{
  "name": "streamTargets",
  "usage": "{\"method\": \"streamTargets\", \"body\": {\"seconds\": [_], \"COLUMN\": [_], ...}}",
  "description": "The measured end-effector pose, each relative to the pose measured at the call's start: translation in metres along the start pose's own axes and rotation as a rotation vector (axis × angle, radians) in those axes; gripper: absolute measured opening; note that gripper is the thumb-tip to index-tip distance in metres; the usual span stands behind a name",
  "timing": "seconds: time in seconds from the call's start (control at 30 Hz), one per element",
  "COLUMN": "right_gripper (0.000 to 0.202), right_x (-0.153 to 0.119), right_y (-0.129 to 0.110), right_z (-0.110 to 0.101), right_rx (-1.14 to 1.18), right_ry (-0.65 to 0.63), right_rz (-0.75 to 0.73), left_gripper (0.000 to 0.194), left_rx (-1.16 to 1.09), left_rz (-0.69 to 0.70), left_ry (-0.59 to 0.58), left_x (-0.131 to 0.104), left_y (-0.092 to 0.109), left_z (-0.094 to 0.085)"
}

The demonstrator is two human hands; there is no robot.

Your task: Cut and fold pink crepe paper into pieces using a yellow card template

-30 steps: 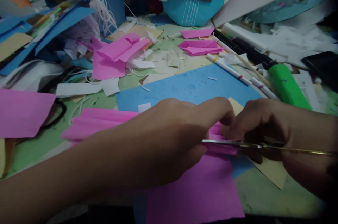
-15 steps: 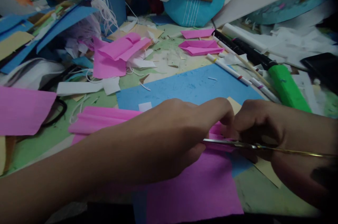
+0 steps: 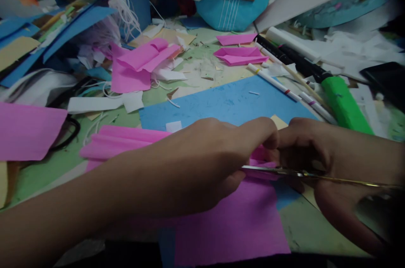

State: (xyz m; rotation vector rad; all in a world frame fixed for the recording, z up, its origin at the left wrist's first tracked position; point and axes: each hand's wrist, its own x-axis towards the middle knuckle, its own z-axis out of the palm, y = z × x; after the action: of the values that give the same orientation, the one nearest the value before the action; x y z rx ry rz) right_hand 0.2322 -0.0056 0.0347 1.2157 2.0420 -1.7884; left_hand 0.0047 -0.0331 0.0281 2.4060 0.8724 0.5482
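My left hand (image 3: 211,158) reaches in from the lower left, its fingers closed on folded pink crepe paper (image 3: 262,156). Its curled index finger touches the fingertips of my right hand (image 3: 329,150). That hand grips a pair of thin scissors (image 3: 303,174) with gold-coloured handles. The blades point left across the pink paper, close under my left fingers; the tip lies by the left thumb. A flat pink sheet (image 3: 230,226) hangs below the hands at the near table edge. My left fingertips are partly hidden behind the hand, and dark shadow covers the scissors' handle end.
A blue sheet (image 3: 221,103) lies beyond the hands. Pink paper pieces (image 3: 136,61) and white scraps sit left. White sticks (image 3: 274,82) and a green-handled tool (image 3: 346,105) lie right. A turquoise paper piece with strings (image 3: 237,2) stands at the back.
My right hand has shifted slightly left, its thumb moving lower and away from its fingers. The scissors have edged left a little. My left hand stays almost still.
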Motion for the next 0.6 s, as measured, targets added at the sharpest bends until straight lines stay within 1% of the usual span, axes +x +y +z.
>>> {"method": "streamTargets", "body": {"seconds": [0.13, 0.23, 0.3, 0.4, 0.43, 0.53, 0.6], "right_gripper": [0.049, 0.046, 0.049, 0.06, 0.063, 0.06, 0.057], "right_x": [0.0, 0.001, 0.003, 0.006, 0.006, 0.006, 0.005], "right_y": [-0.002, 0.0, 0.002, 0.004, 0.004, 0.006, 0.008], "right_z": [-0.002, -0.001, 0.001, 0.004, 0.004, 0.002, -0.001], "right_rx": [0.183, 0.272, 0.32, 0.352, 0.351, 0.313, 0.276], "right_ry": [-0.109, -0.179, -0.145, -0.028, -0.009, -0.03, -0.042], "right_rz": [0.044, 0.015, -0.009, 0.016, 0.024, 0.021, 0.005], "left_gripper": [0.034, 0.035, 0.036, 0.038, 0.039, 0.039, 0.039], "left_rx": [-0.007, 0.011, 0.027, 0.068, 0.085, 0.114, 0.122], "left_rz": [-0.064, -0.078, -0.086, -0.081, -0.077, -0.072, -0.091], "left_ry": [-0.014, -0.019, -0.027, -0.032, -0.033, -0.024, -0.021], "left_x": [0.0, 0.0, 0.0, -0.003, -0.005, -0.011, -0.014], "left_y": [0.001, 0.002, 0.003, 0.003, 0.003, 0.0, -0.002], "left_z": [0.001, 0.0, -0.003, -0.011, -0.015, -0.024, -0.028]}}
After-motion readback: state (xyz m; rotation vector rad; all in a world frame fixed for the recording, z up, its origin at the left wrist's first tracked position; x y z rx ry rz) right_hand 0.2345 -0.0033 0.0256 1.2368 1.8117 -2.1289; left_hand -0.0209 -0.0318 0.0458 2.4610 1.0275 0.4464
